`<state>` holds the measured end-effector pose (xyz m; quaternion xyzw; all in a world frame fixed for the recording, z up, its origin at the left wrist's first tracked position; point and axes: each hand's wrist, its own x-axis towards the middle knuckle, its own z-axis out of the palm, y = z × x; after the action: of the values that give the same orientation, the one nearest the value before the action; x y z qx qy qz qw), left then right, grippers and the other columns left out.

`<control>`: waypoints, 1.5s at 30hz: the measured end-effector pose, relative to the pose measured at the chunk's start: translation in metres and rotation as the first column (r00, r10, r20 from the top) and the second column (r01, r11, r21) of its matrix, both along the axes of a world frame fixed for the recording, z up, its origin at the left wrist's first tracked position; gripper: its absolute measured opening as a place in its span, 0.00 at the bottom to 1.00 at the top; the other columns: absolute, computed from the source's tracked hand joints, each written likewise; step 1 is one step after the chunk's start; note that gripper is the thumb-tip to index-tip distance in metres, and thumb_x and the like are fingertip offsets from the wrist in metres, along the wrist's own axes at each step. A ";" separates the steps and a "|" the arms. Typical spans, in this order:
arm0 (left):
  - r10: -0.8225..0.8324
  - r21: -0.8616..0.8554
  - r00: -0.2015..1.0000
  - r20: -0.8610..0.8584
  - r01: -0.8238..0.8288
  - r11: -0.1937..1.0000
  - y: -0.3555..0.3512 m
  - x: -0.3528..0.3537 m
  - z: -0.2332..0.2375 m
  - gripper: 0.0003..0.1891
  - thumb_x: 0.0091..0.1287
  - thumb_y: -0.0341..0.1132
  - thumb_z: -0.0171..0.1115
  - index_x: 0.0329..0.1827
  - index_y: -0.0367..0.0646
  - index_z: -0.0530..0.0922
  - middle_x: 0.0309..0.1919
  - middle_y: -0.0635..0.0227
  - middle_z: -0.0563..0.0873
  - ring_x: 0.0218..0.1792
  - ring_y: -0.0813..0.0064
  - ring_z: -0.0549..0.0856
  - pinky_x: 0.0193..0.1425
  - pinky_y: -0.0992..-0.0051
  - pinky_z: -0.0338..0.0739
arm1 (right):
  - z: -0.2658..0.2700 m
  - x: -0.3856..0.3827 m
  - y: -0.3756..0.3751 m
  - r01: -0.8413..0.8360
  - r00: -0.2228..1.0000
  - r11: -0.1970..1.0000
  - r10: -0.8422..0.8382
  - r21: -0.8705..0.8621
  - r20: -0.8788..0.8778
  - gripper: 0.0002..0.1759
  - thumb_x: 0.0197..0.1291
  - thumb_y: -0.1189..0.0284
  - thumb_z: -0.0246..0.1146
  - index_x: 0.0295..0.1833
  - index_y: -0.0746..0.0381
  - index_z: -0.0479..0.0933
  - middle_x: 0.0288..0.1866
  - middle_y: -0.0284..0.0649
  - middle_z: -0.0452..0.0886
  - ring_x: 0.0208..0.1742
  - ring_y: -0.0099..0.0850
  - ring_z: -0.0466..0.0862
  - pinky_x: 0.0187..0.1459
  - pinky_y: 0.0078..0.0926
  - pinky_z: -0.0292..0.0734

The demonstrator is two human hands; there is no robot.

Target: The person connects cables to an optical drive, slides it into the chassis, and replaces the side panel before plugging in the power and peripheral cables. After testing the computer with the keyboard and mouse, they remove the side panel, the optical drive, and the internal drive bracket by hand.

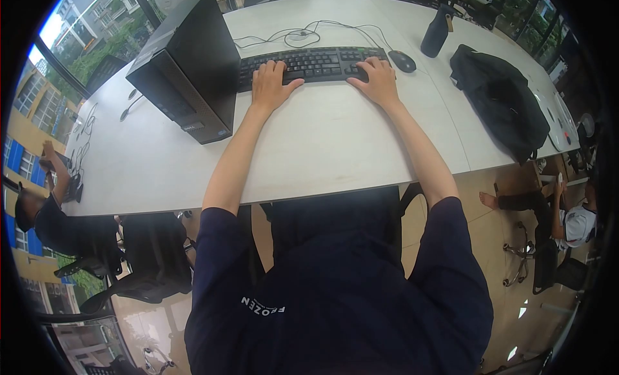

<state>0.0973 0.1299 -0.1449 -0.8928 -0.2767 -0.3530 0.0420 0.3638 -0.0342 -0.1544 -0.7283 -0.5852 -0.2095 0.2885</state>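
Note:
A black keyboard (316,63) lies on the white table in front of me. My left hand (271,86) rests at its left end, fingertips over the keys and thumb stretched out along the near edge. Over the right end is my right hand (377,81), its fingers apart on the keys and thumb pointing inward. Neither hand grips anything. Close to the right hand, a black mouse (403,61) sits just beyond the keyboard's end. A black desktop computer tower (193,72) stands upright to the left of my left hand.
On the table (329,136), a dark bottle (436,33) stands at the back right near a black bag (500,98). Thin black cables (300,33) loop behind the keyboard. One person (64,226) sits at far left, another (574,223) at far right.

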 end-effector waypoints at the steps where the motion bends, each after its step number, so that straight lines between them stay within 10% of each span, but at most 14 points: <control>1: 0.010 -0.007 1.000 0.016 -0.010 1.000 0.002 0.002 -0.001 0.26 0.60 0.57 0.75 0.48 0.43 0.81 0.47 0.64 0.82 0.52 0.61 0.79 0.55 0.61 0.71 | -0.001 0.000 0.004 0.021 1.000 1.000 -0.021 0.010 0.003 0.29 0.54 0.50 0.76 0.57 0.55 0.86 0.59 0.34 0.79 0.62 0.37 0.75 0.64 0.43 0.67; 8: 0.028 -0.020 0.999 0.025 -0.028 0.999 0.022 0.005 -0.021 0.23 0.66 0.42 0.68 0.62 0.43 0.81 0.57 0.59 0.81 0.63 0.58 0.76 0.69 0.57 0.70 | -0.016 0.005 0.035 0.114 0.993 0.993 -0.114 -0.011 0.009 0.27 0.59 0.54 0.72 0.62 0.54 0.83 0.68 0.34 0.78 0.70 0.38 0.73 0.71 0.49 0.63; 23: -0.033 -0.109 0.999 -0.042 0.029 0.994 0.018 -0.002 -0.018 0.29 0.67 0.48 0.66 0.70 0.49 0.79 0.74 0.48 0.70 0.76 0.50 0.65 0.79 0.50 0.58 | -0.009 0.041 0.029 0.064 0.974 0.992 -0.039 0.106 -0.224 0.31 0.66 0.59 0.61 0.72 0.58 0.74 0.76 0.50 0.70 0.79 0.45 0.65 0.77 0.56 0.57; 26: 0.279 -0.110 0.959 -0.036 -0.282 0.953 0.017 0.005 -0.020 0.37 0.66 0.56 0.64 0.77 0.52 0.71 0.78 0.40 0.59 0.80 0.40 0.55 0.82 0.45 0.49 | -0.008 0.071 0.000 0.424 0.905 0.899 -0.417 0.109 -0.085 0.31 0.66 0.58 0.60 0.73 0.57 0.74 0.76 0.56 0.68 0.78 0.52 0.65 0.77 0.54 0.58; 31: 0.430 -0.304 0.897 -0.097 -0.438 0.846 0.027 0.006 -0.024 0.41 0.68 0.59 0.60 0.81 0.49 0.65 0.79 0.32 0.53 0.80 0.30 0.49 0.81 0.40 0.44 | -0.012 0.099 -0.013 0.397 0.831 0.912 -0.406 -0.106 -0.380 0.32 0.65 0.61 0.60 0.75 0.50 0.73 0.74 0.57 0.68 0.74 0.57 0.69 0.75 0.51 0.61; 45: 0.399 -0.315 0.900 -0.176 -0.435 0.843 0.024 0.005 -0.020 0.42 0.70 0.57 0.57 0.83 0.46 0.60 0.80 0.29 0.50 0.81 0.29 0.44 0.82 0.41 0.44 | 0.001 0.084 0.001 0.424 0.844 0.836 -0.504 -0.348 -0.183 0.39 0.66 0.54 0.57 0.83 0.40 0.60 0.81 0.49 0.61 0.77 0.51 0.64 0.75 0.51 0.60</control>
<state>0.1019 0.1539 -0.1651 -0.8213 -0.5194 -0.2344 -0.0258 0.4481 -0.0333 -0.1530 -0.9051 -0.3692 -0.0845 0.1931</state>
